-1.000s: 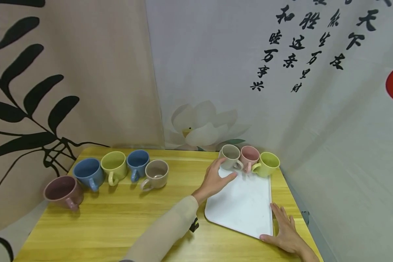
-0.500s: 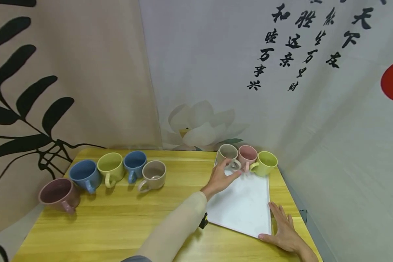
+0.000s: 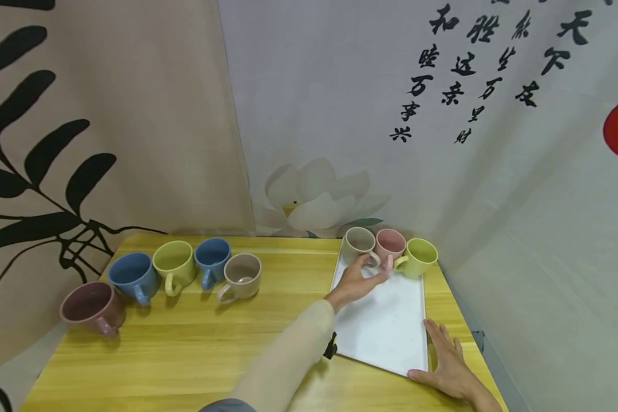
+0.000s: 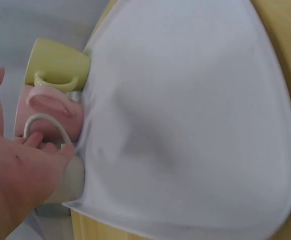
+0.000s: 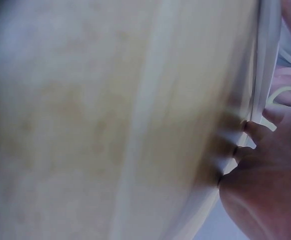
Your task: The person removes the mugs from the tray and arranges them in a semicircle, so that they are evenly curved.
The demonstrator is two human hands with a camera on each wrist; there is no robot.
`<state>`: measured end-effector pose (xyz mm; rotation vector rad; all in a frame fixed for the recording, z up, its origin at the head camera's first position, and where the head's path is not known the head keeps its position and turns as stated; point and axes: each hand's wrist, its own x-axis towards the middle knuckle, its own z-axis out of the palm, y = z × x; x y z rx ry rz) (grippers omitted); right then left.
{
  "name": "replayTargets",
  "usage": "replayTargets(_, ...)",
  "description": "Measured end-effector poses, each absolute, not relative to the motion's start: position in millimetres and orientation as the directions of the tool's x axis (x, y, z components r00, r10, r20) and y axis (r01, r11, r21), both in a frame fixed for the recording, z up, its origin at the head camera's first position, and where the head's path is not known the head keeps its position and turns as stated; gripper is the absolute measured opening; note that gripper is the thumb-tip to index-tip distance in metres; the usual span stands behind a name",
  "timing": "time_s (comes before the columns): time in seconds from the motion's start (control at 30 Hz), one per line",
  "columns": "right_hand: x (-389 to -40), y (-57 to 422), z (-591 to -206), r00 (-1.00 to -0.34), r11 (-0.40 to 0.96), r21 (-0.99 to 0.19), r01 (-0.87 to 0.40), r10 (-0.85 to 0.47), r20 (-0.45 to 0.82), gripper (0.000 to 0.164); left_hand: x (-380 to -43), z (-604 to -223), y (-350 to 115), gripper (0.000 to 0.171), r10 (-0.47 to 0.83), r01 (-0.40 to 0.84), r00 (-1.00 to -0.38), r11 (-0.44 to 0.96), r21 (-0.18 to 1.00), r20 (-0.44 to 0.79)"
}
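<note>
On the white tray [image 3: 386,329], three mugs stand in a row at its far end: a grey one [image 3: 351,252], a pink one [image 3: 391,245] and a yellow-green one [image 3: 421,264]. My left hand [image 3: 354,286] is at the near side of the grey mug, thumb spread to the right. In the left wrist view its fingertips [image 4: 35,140] lie right at the grey mug's handle [image 4: 48,117], and the hand covers part of that mug [image 4: 74,182]. My right hand [image 3: 449,369] rests beside the tray's near right corner, fingers spread along the edge.
Several more mugs stand on the left of the wooden table [image 3: 195,355]: a mauve one [image 3: 84,312], two blue ones, a yellow one [image 3: 172,260] and a taupe one [image 3: 247,274]. A printed curtain [image 3: 314,114] hangs behind the table.
My left hand has slid rightward and a little nearer, from the grey mug's left side to its handle. The mugs have stayed in place, and the right hand remains at the tray corner.
</note>
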<state>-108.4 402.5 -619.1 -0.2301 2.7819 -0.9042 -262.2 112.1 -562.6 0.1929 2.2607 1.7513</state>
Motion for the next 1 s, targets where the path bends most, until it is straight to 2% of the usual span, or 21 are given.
replayTargets(0.2, -107, 403, -619, -0.966, 0.796, -0.599, -0.083, -0.212, -0.147, 0.133, -262, -562, 118, 0.083, 0.293, -0.107, -0.941, 0.218, 0.970, -0.169)
replayTargets(0.5, -110, 404, -621, -0.963, 0.801, -0.597, -0.046, -0.195, -0.188, 0.135, -262, -564, 124, 0.074, 0.344, -0.165, -0.918, 0.118, 0.979, -0.196)
replayTargets(0.83, -108, 403, -620, -0.965, 0.790, -0.610, -0.062, -0.204, -0.166, 0.134, -259, -570, 124, 0.068, 0.212, -0.143, -0.966, 0.042, 0.989, -0.148)
replayTargets(1.0, -108, 404, -620, -0.966, 0.789, -0.610, -0.069, -0.205, -0.157, 0.135, -260, -585, 125, 0.058, 0.113, -0.076, -0.990, 0.078, 0.994, -0.084)
